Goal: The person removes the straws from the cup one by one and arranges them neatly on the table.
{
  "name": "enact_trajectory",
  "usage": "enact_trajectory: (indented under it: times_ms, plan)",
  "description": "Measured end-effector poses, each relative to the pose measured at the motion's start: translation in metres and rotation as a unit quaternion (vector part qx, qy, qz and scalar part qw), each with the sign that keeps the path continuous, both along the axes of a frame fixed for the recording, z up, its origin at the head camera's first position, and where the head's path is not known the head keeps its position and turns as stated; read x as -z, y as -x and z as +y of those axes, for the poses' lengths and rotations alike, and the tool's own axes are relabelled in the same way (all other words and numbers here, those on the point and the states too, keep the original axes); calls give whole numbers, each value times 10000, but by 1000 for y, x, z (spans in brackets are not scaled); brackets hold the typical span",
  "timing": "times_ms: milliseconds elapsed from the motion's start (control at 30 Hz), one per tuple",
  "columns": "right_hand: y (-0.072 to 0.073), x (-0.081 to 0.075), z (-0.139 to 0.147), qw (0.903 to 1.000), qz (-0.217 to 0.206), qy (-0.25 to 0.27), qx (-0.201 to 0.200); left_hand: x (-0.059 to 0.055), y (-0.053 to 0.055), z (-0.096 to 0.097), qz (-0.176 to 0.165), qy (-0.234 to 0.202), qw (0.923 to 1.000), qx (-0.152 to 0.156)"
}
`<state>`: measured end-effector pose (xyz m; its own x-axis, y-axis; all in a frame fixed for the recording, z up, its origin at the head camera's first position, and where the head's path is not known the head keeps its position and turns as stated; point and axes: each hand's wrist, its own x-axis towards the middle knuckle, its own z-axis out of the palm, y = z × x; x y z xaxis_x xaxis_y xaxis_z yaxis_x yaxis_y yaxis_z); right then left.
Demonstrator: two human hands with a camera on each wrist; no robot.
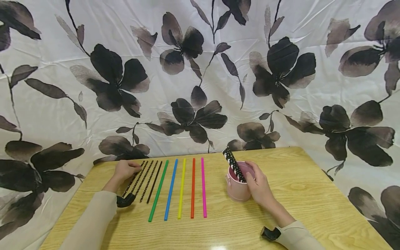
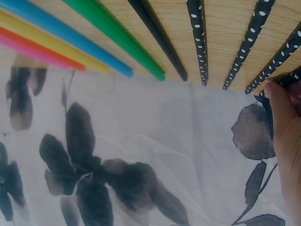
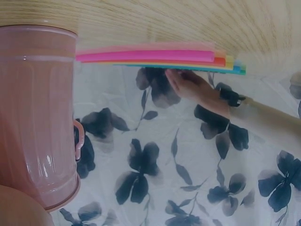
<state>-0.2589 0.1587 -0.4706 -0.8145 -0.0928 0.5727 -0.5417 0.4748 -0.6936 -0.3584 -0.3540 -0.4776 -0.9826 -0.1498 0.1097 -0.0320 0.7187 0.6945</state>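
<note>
At the left end of the row of straws, my left hand (image 1: 126,170) pinches the far end of a black straw with small white marks (image 2: 292,76); its thumb shows at the right edge of the left wrist view. Several black-and-white patterned straws (image 1: 152,178) lie next to it, then a plain black straw (image 1: 154,182). My right hand (image 1: 257,182) grips the right side of a pink bucket (image 1: 238,191), thumb at the rim. A bundle of black-and-white patterned straws (image 1: 232,163) leans out of that bucket toward the left.
Farther along the row lie a green straw (image 1: 158,191), a blue straw (image 1: 171,189), a yellow straw (image 1: 182,189), a red straw (image 1: 192,188) and a pink straw (image 1: 204,188). A floral cloth (image 1: 231,114) hangs behind the wooden table (image 1: 300,180).
</note>
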Motion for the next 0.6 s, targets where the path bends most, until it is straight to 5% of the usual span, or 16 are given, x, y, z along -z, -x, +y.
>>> enact_trajectory:
  times_ms: [367,600]
  plan:
    - [0,0,0,9999,-36,-92,-30,3,0,-2,120,-138,9998,65]
    - [0,0,0,10000,-12,10,9,-1,0,1,816,-194,9964,121]
